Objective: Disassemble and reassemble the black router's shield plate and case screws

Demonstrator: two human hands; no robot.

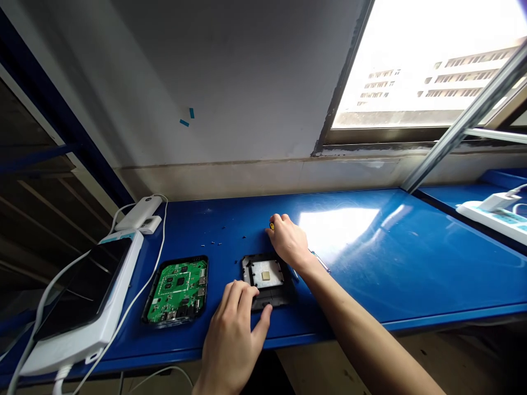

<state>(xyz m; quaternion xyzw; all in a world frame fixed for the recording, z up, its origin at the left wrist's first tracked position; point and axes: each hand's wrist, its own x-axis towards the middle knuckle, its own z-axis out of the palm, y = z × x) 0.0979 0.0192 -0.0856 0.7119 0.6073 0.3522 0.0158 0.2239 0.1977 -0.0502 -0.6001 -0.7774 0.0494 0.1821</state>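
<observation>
My left hand grips the near left corner of a black plastic cover, fingers on top and thumb at the front edge. Inside this cover lie a silvery metal plate and a small beige square pad. Beyond the cover's far right corner, my right hand is closed around a yellow-and-black tool handle; the rest of that tool is hidden. A green circuit board sits in a black case half to the left. Several tiny screws are scattered behind the two parts.
A white device with a dark screen stands at the left, with a white cable along it and a white adapter behind. Slim pen-like tools lie by my right forearm. A power strip is far right on the blue table.
</observation>
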